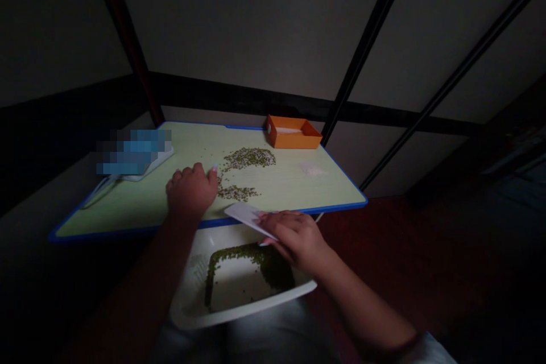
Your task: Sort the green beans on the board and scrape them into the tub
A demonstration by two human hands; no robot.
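My left hand (190,192) rests on the pale green tabletop, its thumb apart from the bent fingers and nothing seen in its grip. Its thumb side is close to two loose patches of small green beans, a far patch (251,157) and a near patch (236,193). At the table's front edge, my right hand (294,236) is closed around a flat white card (245,216), with the thumb below it. Beneath the card sits a white basin (243,310), partly under the table edge. Green beans (275,267) lie along its bottom, heaped toward the right.
An orange open box (296,141) stands at the table's back right corner, with something pale inside. A small whitish pile (311,169) lies in front of it. On the left is a white device (156,164) with a blurred-out top and a cable. The table (128,216) has a blue rim.
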